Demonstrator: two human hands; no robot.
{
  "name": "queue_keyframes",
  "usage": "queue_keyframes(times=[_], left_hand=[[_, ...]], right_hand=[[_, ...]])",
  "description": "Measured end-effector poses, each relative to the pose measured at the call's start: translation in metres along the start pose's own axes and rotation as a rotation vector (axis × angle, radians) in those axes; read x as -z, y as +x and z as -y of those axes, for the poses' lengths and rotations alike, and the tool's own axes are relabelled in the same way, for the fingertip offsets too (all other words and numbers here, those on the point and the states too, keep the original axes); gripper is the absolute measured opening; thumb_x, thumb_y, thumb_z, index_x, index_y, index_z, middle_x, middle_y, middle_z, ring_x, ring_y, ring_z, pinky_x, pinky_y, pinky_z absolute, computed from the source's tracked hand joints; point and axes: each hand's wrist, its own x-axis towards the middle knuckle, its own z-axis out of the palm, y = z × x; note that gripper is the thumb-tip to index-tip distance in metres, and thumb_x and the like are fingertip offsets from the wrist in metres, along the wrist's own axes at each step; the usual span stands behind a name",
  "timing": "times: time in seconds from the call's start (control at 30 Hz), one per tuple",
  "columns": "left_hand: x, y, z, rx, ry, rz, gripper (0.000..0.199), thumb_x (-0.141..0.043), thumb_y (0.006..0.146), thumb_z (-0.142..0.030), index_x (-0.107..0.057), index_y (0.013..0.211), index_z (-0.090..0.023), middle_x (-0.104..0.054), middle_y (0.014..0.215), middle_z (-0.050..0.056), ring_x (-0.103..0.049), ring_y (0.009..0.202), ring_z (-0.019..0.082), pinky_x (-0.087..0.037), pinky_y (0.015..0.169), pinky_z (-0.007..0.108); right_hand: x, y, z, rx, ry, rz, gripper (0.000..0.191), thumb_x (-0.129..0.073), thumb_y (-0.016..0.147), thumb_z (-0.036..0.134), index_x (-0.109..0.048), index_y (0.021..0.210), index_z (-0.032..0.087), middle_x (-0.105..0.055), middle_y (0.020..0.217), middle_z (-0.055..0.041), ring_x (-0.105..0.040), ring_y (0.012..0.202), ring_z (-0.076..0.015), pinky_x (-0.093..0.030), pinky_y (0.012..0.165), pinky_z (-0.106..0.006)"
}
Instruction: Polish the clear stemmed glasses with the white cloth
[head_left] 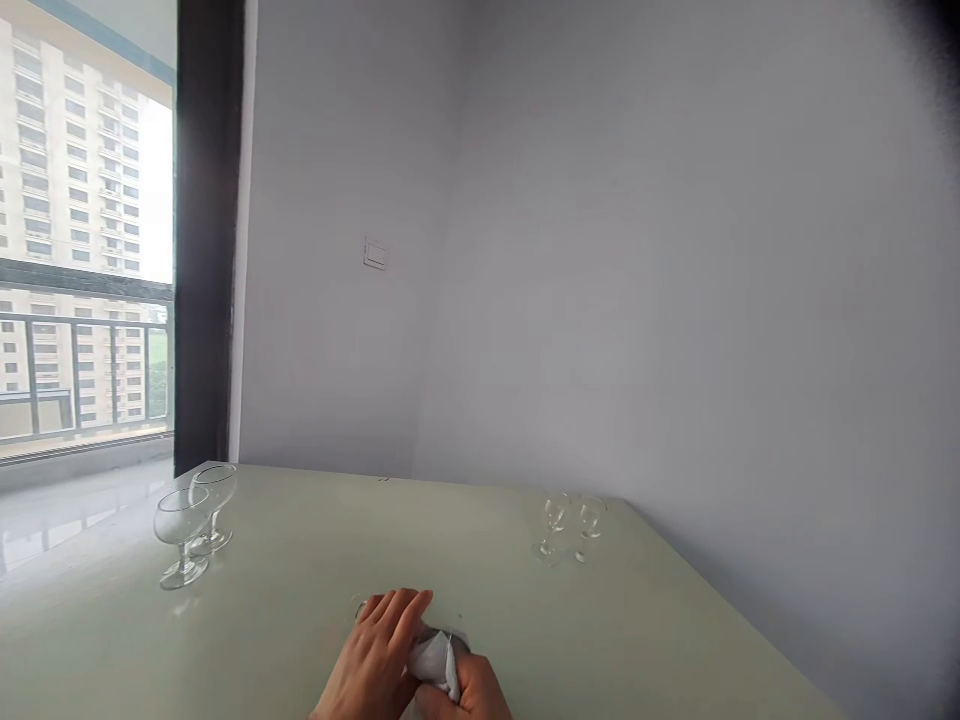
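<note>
Low in the middle of the view, my left hand (379, 645) curls over a clear glass that it mostly covers. Only a bit of the glass's edge (361, 607) shows beside the fingers. Against the glass, my right hand (472, 688) grips a crumpled white cloth or tissue (433, 660) between thumb and fingers. How far the cloth reaches into the glass cannot be made out. Both hands are close together above the pale green tabletop (300, 560).
Two wide stemmed glasses, the nearer glass (181, 530) and the farther glass (215, 505), stand upright at the left. Toward the back right are two smaller stemmed glasses, one glass (555, 515) beside another glass (590, 520). Grey walls (600, 300) border the table; a window is left.
</note>
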Motion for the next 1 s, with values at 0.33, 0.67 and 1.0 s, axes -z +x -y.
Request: queue_keyframes(times=[0.33,0.67,1.0], left_hand=[[0.031,0.011,0.014,0.259,-0.389,0.48,0.059,-0.071,0.064,-0.051,-0.049,0.112,-0.025,-0.066,0.092,0.001,-0.058,0.057,0.014,-0.042,0.05,0.022],[0.042,0.013,0.023,0.275,-0.225,0.326,0.05,-0.053,0.077,-0.057,-0.052,0.117,-0.027,-0.067,0.096,0.004,-0.059,0.094,0.026,-0.042,0.088,0.044],[0.039,0.018,0.021,0.26,-0.215,0.429,0.019,-0.057,0.08,-0.042,-0.065,0.08,-0.025,-0.063,0.065,-0.001,-0.055,0.068,0.018,-0.041,0.069,0.032]], right_hand=[[0.032,-0.016,0.055,-0.015,0.08,0.251,0.011,-0.062,0.063,0.023,-0.066,0.071,0.017,-0.043,0.058,0.0049,-0.032,0.054,-0.0098,-0.025,0.052,-0.022],[0.032,-0.009,0.038,-0.201,0.277,-0.002,0.018,-0.068,0.058,0.019,-0.065,0.075,0.016,-0.052,0.059,0.0042,-0.042,0.054,-0.0098,-0.031,0.052,-0.021],[0.029,-0.007,0.029,-0.118,0.403,0.004,0.029,-0.074,0.058,0.03,-0.066,0.08,0.014,-0.05,0.054,0.0049,-0.038,0.048,-0.0083,-0.029,0.047,-0.021]])
